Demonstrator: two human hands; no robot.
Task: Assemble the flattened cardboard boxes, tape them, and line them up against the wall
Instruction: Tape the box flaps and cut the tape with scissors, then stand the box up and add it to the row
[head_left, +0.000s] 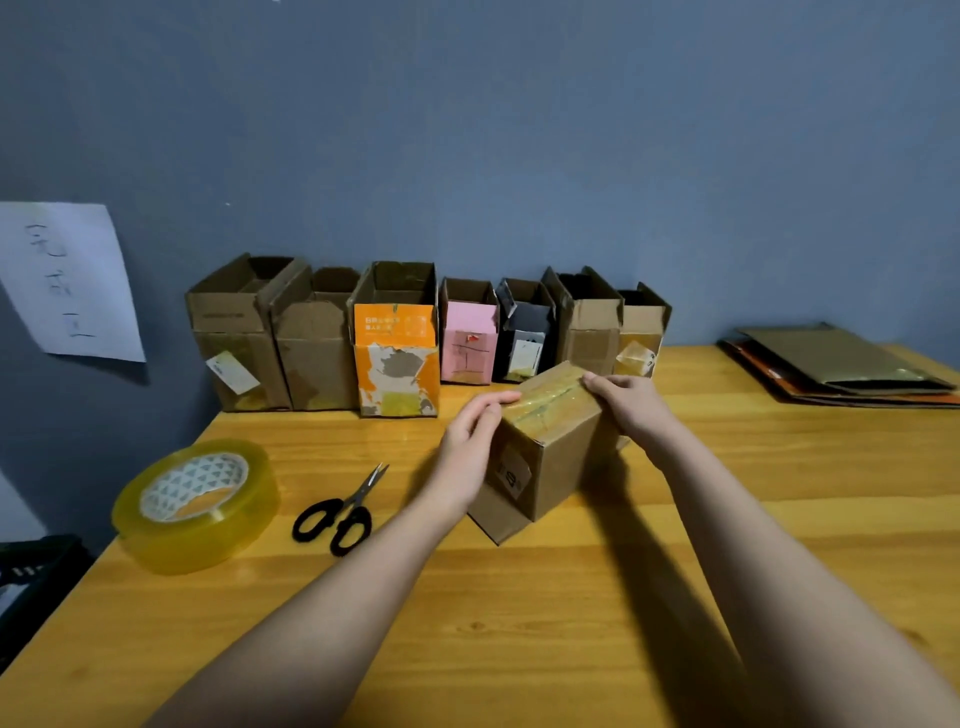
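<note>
- Close to the wooden table's (675, 545) left edge lies a big roll of clear tape (196, 505) flat on its side, with black-handled scissors (340, 512) just right of it, blades closed and pointing toward the back.
- Along the blue-grey wall (519, 130) seven open-topped boxes (397, 338) stand upright in a row, touching or nearly so; among them are an orange one, a pink one and a black one.
- At the far right, well apart from the row, flattened cardboard (836, 364) lies in a low stack.
- A sheet of paper (67, 280) with handwriting hangs on the wall at left.
- Between scissors and row, the brown box (550, 441) being worked on stands on the table, taped end up, its lower flaps splayed on the wood.
- Left hand (470, 447) presses against the box's left face, fingers straight and together, tips reaching the taped top edge.
- Right hand (631, 405) rests on the far right corner of the top, fingers curled over the tape; thumb hidden.
</note>
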